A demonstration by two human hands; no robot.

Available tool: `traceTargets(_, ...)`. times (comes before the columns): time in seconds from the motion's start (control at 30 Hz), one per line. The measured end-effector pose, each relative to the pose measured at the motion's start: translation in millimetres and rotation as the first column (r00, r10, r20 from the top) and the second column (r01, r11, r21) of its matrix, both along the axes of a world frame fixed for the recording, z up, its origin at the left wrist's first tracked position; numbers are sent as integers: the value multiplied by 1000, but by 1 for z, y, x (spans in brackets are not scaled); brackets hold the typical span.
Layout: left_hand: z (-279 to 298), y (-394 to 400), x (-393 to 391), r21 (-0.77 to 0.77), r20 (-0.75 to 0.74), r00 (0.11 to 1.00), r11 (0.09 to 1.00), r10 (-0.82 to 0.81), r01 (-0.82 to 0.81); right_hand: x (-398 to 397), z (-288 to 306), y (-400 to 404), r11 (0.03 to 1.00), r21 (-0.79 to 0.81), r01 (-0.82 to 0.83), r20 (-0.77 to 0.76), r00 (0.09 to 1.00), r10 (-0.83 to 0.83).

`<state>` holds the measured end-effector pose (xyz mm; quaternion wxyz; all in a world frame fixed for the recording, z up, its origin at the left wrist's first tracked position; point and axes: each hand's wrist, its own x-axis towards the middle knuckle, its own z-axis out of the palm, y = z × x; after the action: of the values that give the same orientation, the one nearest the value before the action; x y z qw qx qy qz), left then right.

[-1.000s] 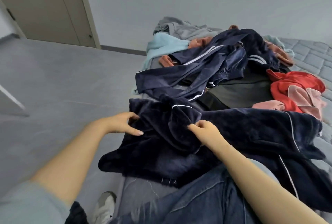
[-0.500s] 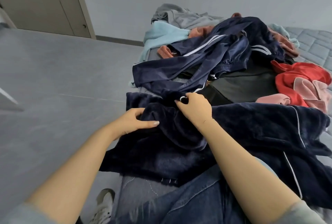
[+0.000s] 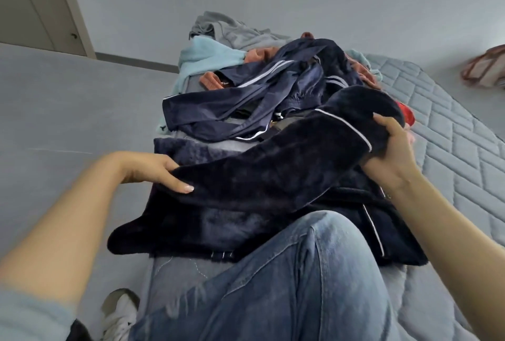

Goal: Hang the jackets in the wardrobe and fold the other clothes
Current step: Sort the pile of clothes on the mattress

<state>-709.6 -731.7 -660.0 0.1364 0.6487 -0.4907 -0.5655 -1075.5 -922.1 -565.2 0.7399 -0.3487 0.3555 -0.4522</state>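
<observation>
**Two hands hold a soft dark blue top on the bed**

The soft dark blue top lies on the grey bed, right in front of the person's knee in blue jeans.

The left hand grips the near left side of the top. Its thumb lies on the fuzzy cloth and the other fingers are tucked under the fold, so the cloth is pinched between them.

The right hand grips the sleeve of the same top. Its fingers curl round the end of the sleeve, just past the thin white line at the cuff. The sleeve is lifted up off the bed and runs in a slant from the right fingers down to the left fingers.

Just past the fingers of both hands is a shiny blue jacket with white stripes. Farther past it is a pile with a light blue cloth, a grey cloth and an orange cloth. A bit of red cloth peeks out just behind the right fingers.

Below the left arm, down on the grey floor, is a white shoe. Far off to the left of the fingers is a door.
</observation>
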Motion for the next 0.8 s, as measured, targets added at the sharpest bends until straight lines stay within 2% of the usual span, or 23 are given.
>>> traceTargets(0.13, 19, -1, -1, -47, 15, 994, 993, 112, -111, -23, -7, -8, 990, -52, 128, 181, 977, -117)
traceTargets(0.2, 18, -9, -7, -170, 86, 971, 963, 225, -208, -33, -18, -9, 968, -95, 232, 212, 955, -208)
traceTargets(0.27, 7, -21, -18, -345, 200, 930, 910, 310, -229, -45, -43, -6, 921, -109, 374, 24, 927, -374)
traceTargets(0.33, -12, -31, -29, -458, 384, 845, 871, 374, -177, -63, -81, 2, 847, -7, 531, -230, 824, -518)
traceTargets(0.4, -31, -37, -41, -473, 597, 711, 879, 372, -63, -82, -114, 6, 818, 109, 565, -334, 796, -505)
traceTargets(0.47, -52, -39, -50, -455, 685, 641, 890, 346, 7, -96, -129, 4, 845, 148, 514, -337, 829, -445)
traceTargets(0.57, -72, -39, -58, -497, 690, 614, 868, 382, 18, -102, -123, -5, 870, 118, 479, -255, 861, -440)
traceTargets(0.67, -76, -36, -59, -686, 569, 592, 726, 571, -42, -105, -110, -14, 864, 24, 502, -179, 853, -491)
traceTargets(0.73, -72, -37, -63, -743, 522, 578, 667, 627, -52, -107, -109, -19, 831, 13, 556, -203, 816, -542)
traceTargets(0.8, -70, -41, -69, -742, 531, 576, 670, 621, -39, -104, -116, -21, 799, 23, 601, -285, 770, -570)
